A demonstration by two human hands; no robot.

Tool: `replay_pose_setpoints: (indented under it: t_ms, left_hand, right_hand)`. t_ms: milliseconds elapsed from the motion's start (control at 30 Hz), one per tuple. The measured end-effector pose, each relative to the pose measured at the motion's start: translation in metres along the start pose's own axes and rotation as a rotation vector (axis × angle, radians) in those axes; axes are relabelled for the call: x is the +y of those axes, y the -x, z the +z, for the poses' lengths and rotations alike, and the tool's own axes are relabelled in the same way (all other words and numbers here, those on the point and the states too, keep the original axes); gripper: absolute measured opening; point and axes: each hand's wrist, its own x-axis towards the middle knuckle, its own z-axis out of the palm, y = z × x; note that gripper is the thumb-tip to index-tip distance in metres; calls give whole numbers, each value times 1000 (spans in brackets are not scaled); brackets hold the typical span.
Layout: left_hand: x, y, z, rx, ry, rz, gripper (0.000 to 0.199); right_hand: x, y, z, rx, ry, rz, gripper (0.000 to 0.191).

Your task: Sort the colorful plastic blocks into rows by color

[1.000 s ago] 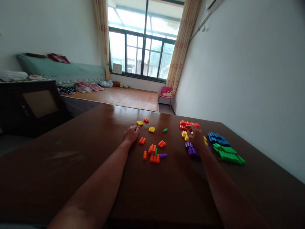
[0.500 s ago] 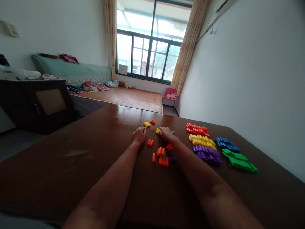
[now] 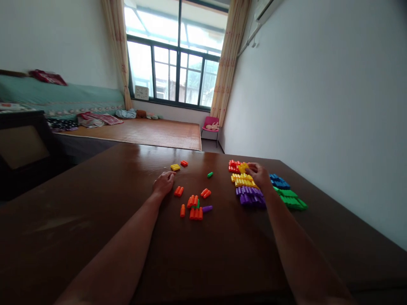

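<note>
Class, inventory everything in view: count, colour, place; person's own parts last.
Table: one, brown, foreground.
Piece groups: five, red, yellow, purple, blue, green, table's right.
Loose orange pieces: several, orange, table's middle.
Loose yellow cluster: one, yellow, table's far side.
Loose green pieces: at least two, green, table's middle.
Loose purple piece: one, purple, table's middle.
Bed: one, brown, beyond table.
Cloths: several, mixed, on bed.
Cabinet: one, dark, left.
Window: one, dark frame, back wall.
Curtains: two, beige, beside window.
Clock: one, white, windowsill.
Chair: one, pink, back corner.
Toy: one, pale, on chair.
Air conditioner: one, white, top right.
Left grip: one, bare, on table.
Right grip: one, bare, holding second yellow cluster.
</note>
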Motion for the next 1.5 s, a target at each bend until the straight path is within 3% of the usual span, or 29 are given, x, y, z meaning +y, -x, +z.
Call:
replay_pose_setpoints:
  t_ms: [100, 200, 367, 500, 700, 833, 1000, 1133, 1300, 1400, 1500]
  left_hand:
    - [-2, -2, 0, -4, -30, 4, 36]
    - [-3, -3, -1, -4, -44, 18, 37]
    - [-5, -3, -2, 0, -36, 36, 38]
    - [-3, -2, -2, -9, -57, 28, 38]
    - [-2, -3, -2, -11, -78, 34, 39]
    - [-4, -4, -2, -10, -64, 51, 39]
    - [-4, -3, -2, -9, -70, 42, 38]
    - [-2, -2, -2, -9, -62, 43, 38]
    - [-1, -1, -2, -7, -48, 26, 37]
    - [1, 0, -2, -2, -21, 11, 37]
    - [2, 2, -2, 12, 9, -5, 36]
  right_hand:
    - [56, 1, -41, 189, 76, 208, 37]
    - [86, 6, -52, 220, 124, 291, 30]
    - [92, 9, -44, 150, 69, 436, 24]
    - [90, 8, -43, 81, 242, 490, 28]
    - [86, 8, -46, 36, 711, 343, 27]
    - [85, 9, -47, -8, 814, 311, 33]
    - [79, 13, -48, -12, 818, 297, 35]
    - [67, 19, -47, 84, 777, 265, 32]
    - [37, 23, -36, 215, 659, 44, 31]
    - [10, 28, -17, 162, 569, -104, 33]
    - [-23, 40, 18, 3, 480, -198, 34]
